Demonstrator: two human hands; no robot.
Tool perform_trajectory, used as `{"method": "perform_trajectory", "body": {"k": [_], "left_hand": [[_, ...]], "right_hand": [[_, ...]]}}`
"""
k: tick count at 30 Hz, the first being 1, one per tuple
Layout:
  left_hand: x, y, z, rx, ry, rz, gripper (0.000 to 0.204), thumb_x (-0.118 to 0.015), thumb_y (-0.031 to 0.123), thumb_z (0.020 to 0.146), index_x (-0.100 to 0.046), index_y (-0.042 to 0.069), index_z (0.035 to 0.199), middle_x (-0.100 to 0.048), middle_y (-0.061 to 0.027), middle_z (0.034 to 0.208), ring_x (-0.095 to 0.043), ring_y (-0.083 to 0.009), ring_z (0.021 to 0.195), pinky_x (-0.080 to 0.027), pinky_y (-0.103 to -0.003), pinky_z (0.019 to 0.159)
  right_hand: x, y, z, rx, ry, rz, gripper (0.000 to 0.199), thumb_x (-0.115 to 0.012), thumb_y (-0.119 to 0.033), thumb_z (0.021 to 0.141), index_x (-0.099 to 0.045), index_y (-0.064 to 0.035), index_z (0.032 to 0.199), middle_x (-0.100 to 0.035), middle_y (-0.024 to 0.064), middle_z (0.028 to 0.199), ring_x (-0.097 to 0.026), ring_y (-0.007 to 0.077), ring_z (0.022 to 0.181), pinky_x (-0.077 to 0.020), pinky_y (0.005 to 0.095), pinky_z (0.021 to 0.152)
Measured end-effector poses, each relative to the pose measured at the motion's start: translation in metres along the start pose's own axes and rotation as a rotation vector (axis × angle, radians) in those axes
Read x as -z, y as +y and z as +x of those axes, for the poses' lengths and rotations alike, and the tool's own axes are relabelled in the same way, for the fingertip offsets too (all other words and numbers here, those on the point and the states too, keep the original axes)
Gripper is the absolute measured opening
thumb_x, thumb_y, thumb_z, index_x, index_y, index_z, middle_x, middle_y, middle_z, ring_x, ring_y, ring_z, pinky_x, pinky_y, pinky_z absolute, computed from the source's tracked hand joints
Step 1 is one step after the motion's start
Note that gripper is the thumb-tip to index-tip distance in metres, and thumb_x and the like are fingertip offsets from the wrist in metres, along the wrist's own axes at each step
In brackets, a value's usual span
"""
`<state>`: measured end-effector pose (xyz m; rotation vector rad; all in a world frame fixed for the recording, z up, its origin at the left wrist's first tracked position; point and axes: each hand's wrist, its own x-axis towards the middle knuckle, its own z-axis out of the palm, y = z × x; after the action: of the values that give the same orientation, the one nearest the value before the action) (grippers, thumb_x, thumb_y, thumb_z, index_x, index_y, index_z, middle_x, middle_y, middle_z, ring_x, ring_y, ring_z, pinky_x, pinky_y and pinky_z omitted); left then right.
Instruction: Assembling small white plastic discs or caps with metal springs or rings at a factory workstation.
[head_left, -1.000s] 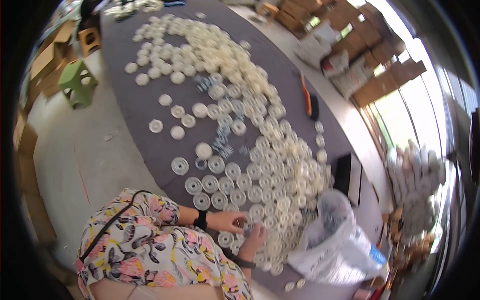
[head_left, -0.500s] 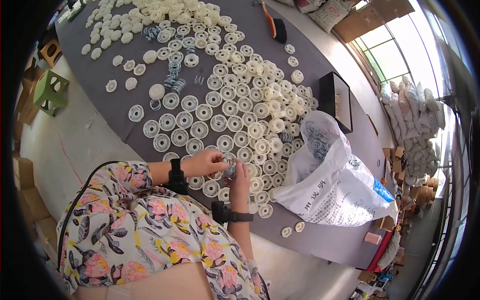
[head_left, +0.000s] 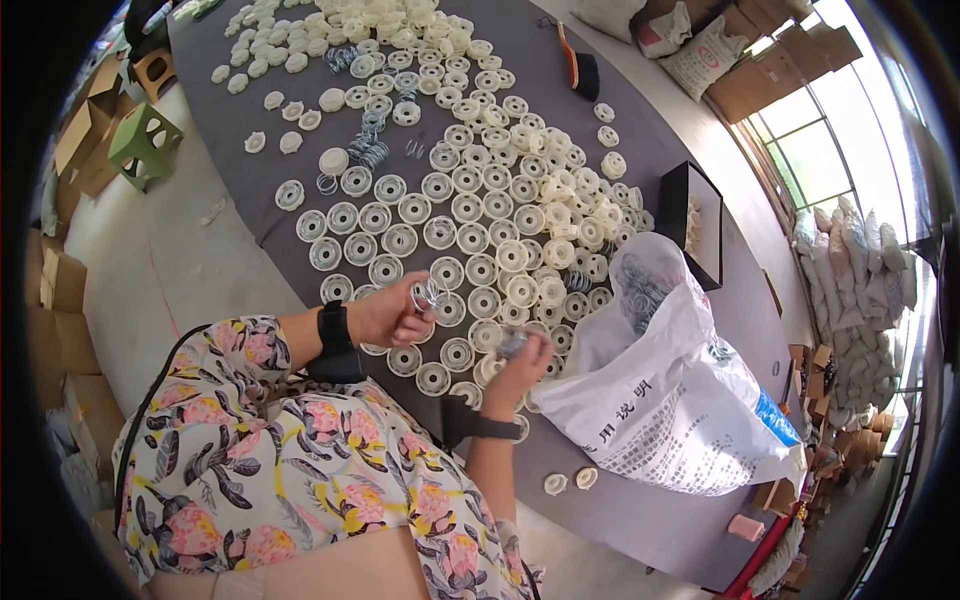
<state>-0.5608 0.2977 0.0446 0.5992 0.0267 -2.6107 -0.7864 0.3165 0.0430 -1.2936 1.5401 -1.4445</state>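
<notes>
My left hand [head_left: 388, 312] pinches a thin metal coil spring [head_left: 426, 294] between thumb and fingers, above the rows of round white plastic wheel-like parts [head_left: 440, 232]. To its right, my right hand [head_left: 522, 368] is closed on a small clump of grey springs [head_left: 512, 345], somewhat blurred, over the near edge of the same parts. A white sack [head_left: 680, 400] lies with its mouth open just right of that hand, and more coil springs [head_left: 640, 290] show inside it. Some of the laid-out parts have a spring in their middle.
Loose springs [head_left: 368, 150] lie among the parts farther back on the grey table [head_left: 270, 215]. A black box [head_left: 692, 225] and an orange-handled brush [head_left: 578, 62] stand along the right side. A green stool [head_left: 143, 145] is on the floor at left.
My hands have moved apart, the left slightly up and left, the right to the right and a little down. The springs, together between both hands before, are now split between them. The view has shifted slightly.
</notes>
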Motion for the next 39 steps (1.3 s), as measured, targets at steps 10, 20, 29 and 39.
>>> {"method": "perform_trajectory", "body": {"k": [10, 20, 29, 39], "left_hand": [[0.051, 0.106, 0.007, -0.707, 0.924, 1.605, 0.051, -0.073, 0.034, 0.070, -0.058, 0.001, 0.106, -0.060, -0.0117, 0.090, -0.059, -0.0237, 0.082, -0.048, -0.035, 0.073], [0.090, 0.157, 0.027, -0.780, 0.882, 2.016, 0.056, -0.074, 0.034, 0.069, -0.056, 0.006, 0.114, -0.056, -0.0161, 0.103, -0.056, -0.0315, 0.097, -0.045, -0.041, 0.086], [0.046, 0.045, -0.006, -0.414, 0.009, 1.519, 0.052, -0.076, 0.023, 0.074, -0.057, 0.008, 0.120, -0.062, -0.0072, 0.097, -0.059, -0.0154, 0.088, -0.049, -0.030, 0.078], [0.037, 0.056, -0.025, 0.047, 0.243, 0.766, 0.031, -0.067, 0.026, 0.084, -0.061, -0.001, 0.099, -0.066, -0.0103, 0.083, -0.064, -0.0148, 0.069, -0.052, -0.023, 0.061]], "right_hand": [[-0.025, 0.020, -0.028, -0.567, -0.188, 0.337, 0.014, -0.057, -0.019, 0.089, -0.060, -0.0065, 0.094, -0.058, -0.0011, 0.083, -0.054, 0.0099, 0.076, -0.0435, 0.0245, 0.067], [-0.041, 0.042, -0.063, -0.700, -0.075, 0.522, 0.033, -0.049, -0.018, 0.090, -0.047, -0.0010, 0.119, -0.054, 0.0104, 0.109, -0.057, 0.0204, 0.094, -0.0549, 0.0394, 0.072], [-0.084, 0.004, -0.057, -0.913, -0.119, 0.608, 0.034, -0.050, -0.013, 0.091, -0.047, 0.0022, 0.122, -0.057, 0.0107, 0.108, -0.062, 0.0182, 0.087, -0.0564, 0.0339, 0.071], [-0.083, -0.013, -0.053, -0.522, -0.349, 0.252, 0.028, -0.061, -0.006, 0.085, -0.056, -0.0019, 0.113, -0.062, 0.0069, 0.096, -0.063, 0.0148, 0.084, -0.0507, 0.0258, 0.064]]}}
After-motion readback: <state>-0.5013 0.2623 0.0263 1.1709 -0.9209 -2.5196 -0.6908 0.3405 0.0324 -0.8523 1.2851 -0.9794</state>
